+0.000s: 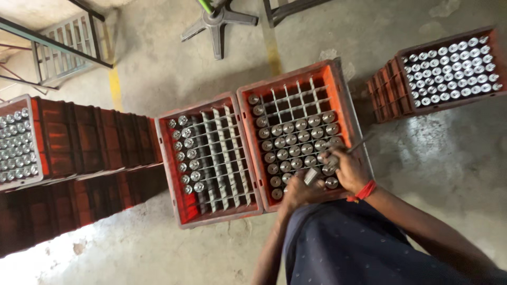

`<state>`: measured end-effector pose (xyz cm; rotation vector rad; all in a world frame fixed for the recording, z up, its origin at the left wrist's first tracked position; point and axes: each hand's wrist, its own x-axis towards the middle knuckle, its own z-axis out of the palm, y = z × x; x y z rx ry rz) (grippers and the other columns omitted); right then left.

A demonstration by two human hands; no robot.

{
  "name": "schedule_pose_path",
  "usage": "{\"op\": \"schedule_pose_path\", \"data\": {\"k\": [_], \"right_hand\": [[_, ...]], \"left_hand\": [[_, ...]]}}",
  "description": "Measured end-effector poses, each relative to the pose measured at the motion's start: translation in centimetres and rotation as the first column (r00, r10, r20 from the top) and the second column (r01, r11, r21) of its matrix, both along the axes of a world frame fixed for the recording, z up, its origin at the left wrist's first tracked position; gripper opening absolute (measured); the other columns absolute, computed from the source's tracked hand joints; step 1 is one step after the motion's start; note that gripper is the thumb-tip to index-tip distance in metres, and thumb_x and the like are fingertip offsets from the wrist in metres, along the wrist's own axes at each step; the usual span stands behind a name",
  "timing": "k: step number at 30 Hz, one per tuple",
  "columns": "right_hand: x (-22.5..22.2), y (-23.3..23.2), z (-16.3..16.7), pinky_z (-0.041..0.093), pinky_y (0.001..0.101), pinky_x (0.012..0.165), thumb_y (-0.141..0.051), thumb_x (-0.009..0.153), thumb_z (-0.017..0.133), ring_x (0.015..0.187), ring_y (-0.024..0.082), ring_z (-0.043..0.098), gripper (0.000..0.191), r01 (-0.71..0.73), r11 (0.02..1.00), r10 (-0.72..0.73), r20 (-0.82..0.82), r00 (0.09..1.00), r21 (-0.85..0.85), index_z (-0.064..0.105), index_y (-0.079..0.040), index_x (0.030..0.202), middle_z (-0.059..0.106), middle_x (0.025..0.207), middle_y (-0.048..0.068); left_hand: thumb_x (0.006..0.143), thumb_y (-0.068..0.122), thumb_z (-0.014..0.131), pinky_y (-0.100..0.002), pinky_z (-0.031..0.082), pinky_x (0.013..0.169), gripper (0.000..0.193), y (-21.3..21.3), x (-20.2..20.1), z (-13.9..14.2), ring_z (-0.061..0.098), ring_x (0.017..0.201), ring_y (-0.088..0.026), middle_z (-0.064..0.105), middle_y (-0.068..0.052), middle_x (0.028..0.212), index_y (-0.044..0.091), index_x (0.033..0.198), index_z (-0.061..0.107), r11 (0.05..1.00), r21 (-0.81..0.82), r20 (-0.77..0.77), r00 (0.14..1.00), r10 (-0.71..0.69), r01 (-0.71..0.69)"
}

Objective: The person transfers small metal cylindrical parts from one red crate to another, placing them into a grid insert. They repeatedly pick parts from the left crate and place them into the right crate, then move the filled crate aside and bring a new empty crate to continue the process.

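Observation:
Two orange crates with grey divider grids sit side by side on the floor in front of me. The right crate (pixel 346 113) holds many silver metal cylinders (pixel 296 140) in its near rows. The left crate (pixel 168 163) has cylinders only in its left columns. My left hand (pixel 298 191) is at the right crate's near edge, fingers closed around a cylinder (pixel 311 176). My right hand (pixel 349 168), with a red wrist thread, grips a thin metal rod (pixel 360 143) over the same crate's near right corner.
A full crate of cylinders (pixel 449 68) stands at the far right. Stacked orange crates (pixel 95 142) fill the left, one topped with cylinders (pixel 16 142). A chair base (pixel 217 24) and metal frame (pixel 63 47) stand farther off on the concrete floor.

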<state>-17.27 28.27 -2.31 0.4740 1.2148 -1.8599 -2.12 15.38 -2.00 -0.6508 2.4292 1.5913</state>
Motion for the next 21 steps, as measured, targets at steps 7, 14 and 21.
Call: {"op": "schedule_pose_path", "data": {"k": [7, 14, 21], "right_hand": [[-2.5, 3.5, -0.3, 0.058, 0.0344, 0.076, -0.011, 0.105, 0.060, 0.087, 0.022, 0.071, 0.012, 0.179, 0.980, -0.188, -0.108, 0.976, -0.083, 0.062, -0.004, 0.115, 0.070, 0.094, 0.010], [2.5, 3.9, -2.0, 0.057, 0.0336, 0.077, -0.011, 0.102, 0.058, 0.088, 0.020, 0.072, 0.014, 0.139, 0.989, -0.140, 0.016, 0.990, 0.050, 0.064, -0.008, 0.114, 0.070, 0.098, 0.008], [3.4, 6.9, -2.3, 0.064, 0.0446, 0.091, -0.035, 0.108, 0.064, 0.100, 0.025, 0.066, 0.031, 0.407, 0.858, -0.328, 0.277, 0.903, -0.312, 0.063, -0.006, 0.098, 0.064, 0.096, 0.008]], "left_hand": [[0.100, 0.019, 0.063, -0.045, 0.060, 0.049, 0.055, -10.5, -8.9, -0.9, 0.070, 0.094, -0.049, 0.052, -0.043, 0.131, 0.007, 0.150, 0.043, 0.704, -0.580, -0.252, 0.912, 0.323, -0.410], [0.095, 0.001, 0.059, -0.046, 0.056, 0.086, 0.039, -12.7, -6.1, 1.7, 0.067, 0.109, -0.039, 0.067, -0.018, 0.131, 0.011, 0.133, 0.064, 0.717, -0.597, -0.367, 0.917, 0.155, -0.360], [0.096, 0.014, 0.074, -0.045, 0.052, 0.096, 0.020, -15.4, 9.3, 1.0, 0.064, 0.109, -0.032, 0.073, -0.008, 0.115, 0.016, 0.116, 0.074, 0.528, -0.619, -0.311, 0.799, 0.516, -0.582]]}}
